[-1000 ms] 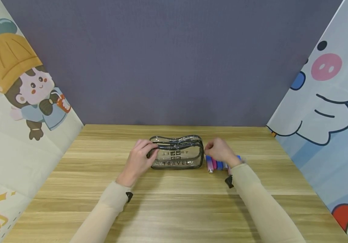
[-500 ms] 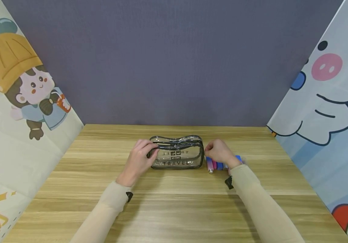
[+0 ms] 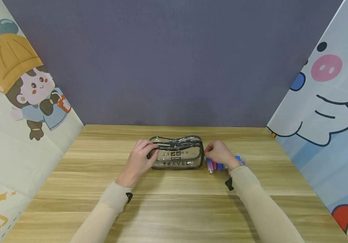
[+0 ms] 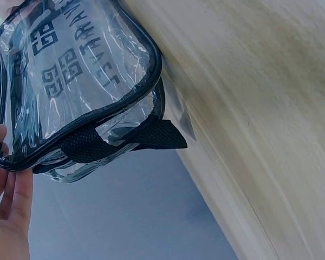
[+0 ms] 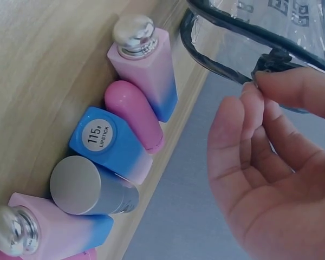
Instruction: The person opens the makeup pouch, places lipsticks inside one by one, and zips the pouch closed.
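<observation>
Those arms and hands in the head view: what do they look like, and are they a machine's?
No, they're a person's. The left hand and right hand wear no gloves. The left sleeve and right sleeve are long, plain and cream. A small black piece shows at each wrist; no cables are visible.

Looks booth-like & screened off, indoors; can't tell if in a home, office or studio. Closed in on 3 sides: w/ plain grey-purple panel (image 3: 174, 64) at back, cartoon-print sheet (image 3: 25, 158) on L showing yellow-hatted figure (image 3: 35, 84), pale blue/white cartoon sheet (image 3: 329, 175) on R. Furnished w/ wood-grain desk (image 3: 174, 216), far edge at panel.
</observation>
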The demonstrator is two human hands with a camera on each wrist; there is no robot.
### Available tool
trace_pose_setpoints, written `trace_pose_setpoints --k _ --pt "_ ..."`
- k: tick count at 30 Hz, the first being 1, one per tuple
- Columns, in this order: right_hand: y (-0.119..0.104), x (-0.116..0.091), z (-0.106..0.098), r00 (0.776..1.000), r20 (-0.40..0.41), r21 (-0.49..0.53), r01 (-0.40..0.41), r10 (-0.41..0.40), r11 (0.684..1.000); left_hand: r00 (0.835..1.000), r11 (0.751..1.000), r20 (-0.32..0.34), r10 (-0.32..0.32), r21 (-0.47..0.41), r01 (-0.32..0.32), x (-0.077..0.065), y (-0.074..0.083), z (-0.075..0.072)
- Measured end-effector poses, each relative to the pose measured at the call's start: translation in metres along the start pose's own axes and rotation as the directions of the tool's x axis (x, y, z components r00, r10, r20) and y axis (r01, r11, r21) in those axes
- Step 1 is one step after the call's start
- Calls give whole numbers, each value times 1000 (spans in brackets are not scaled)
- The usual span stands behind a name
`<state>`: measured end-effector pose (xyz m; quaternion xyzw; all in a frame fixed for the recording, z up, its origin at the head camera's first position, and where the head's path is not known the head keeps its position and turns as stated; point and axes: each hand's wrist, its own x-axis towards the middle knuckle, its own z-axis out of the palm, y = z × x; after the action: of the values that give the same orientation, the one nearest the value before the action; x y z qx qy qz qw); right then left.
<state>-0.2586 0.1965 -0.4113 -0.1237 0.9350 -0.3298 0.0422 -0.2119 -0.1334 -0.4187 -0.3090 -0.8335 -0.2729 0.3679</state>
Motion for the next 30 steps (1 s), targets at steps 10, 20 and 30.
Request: trace_pose_setpoints --k 10,20,30 --pt "0 -2 -5 1000 -4 -4 17 -17 1000 1000 1000 9 -9 -19 9 1 0 -2" --pt "-6 -8 -10 1000 11 5 9 -9 1000 999 999 -14 31 -25 -32 0 -1 -2" --pt "-1 -13 -17 1000 -8 -42 20 -20 999 999 998 -5 39 -40 -39 -1 -2 -4"
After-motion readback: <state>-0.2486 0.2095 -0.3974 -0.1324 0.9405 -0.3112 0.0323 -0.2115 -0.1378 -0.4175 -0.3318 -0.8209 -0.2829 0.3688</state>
